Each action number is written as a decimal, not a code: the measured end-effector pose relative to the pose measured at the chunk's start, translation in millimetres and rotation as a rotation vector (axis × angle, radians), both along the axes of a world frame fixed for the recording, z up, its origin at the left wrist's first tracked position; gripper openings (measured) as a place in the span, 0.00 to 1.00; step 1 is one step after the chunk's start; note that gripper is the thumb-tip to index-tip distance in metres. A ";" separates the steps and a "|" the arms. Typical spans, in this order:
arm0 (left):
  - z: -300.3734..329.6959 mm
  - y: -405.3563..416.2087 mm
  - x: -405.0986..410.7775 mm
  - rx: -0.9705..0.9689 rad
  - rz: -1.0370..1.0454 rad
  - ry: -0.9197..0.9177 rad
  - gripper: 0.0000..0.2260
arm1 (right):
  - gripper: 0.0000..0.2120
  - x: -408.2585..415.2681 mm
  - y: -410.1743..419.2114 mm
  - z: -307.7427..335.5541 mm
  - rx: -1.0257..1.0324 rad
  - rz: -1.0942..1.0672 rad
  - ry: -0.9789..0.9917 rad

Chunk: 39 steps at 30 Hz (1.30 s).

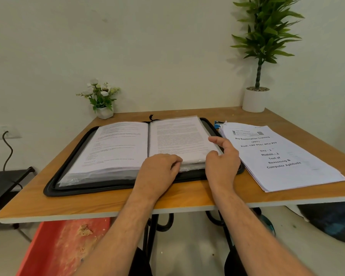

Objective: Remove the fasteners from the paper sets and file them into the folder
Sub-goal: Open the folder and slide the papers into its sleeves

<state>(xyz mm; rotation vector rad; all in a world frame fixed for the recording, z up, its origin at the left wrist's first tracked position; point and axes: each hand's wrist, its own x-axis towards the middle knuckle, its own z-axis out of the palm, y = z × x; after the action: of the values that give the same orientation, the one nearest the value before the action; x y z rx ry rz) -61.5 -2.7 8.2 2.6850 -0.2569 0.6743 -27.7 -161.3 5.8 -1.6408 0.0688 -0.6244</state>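
Note:
A black zip folder [51,188] lies open on the wooden table [112,204], its clear sleeves filled with printed sheets on both sides. My left hand [159,169] rests palm down at the near edge of the right-hand sleeves [179,140], just right of the spine, fingers curled over that edge. My right hand [222,159] sits at the right-hand stack's outer near corner, thumb on the top sheet, index finger lifted and bent. A stack of paper sets [283,156], titled "Pre Examination Training", lies to the right of the folder. Its far left corner looks fastened, but the fastener is too small to make out.
A small white flower pot [105,112] stands at the table's back left and a tall potted plant [254,100] at the back right. Something blue [218,123] peeks out behind the paper stack. A red surface [64,248] lies below the table's near edge.

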 end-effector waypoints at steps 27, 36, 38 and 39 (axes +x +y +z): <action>-0.4 6.4 0.0 -0.433 0.015 -0.017 0.06 | 0.20 -0.1 5.7 0.4 -0.271 0.203 -0.072; 0.2 1.7 0.5 -0.413 -0.001 -0.038 0.08 | 0.28 -4.0 7.9 2.5 -0.390 0.238 -0.013; 1.8 1.9 -1.2 -0.459 0.022 -0.130 0.07 | 0.28 -6.0 5.8 5.2 -0.351 0.183 0.011; 2.3 3.0 -2.4 -0.482 0.036 -0.200 0.07 | 0.28 -6.5 5.2 6.2 -0.329 0.160 0.023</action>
<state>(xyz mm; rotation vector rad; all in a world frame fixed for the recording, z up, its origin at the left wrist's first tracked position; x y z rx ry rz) -63.9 0.3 10.5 2.1711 -0.0807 0.8885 -34.2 -156.1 11.9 -1.9490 -0.1552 -0.5125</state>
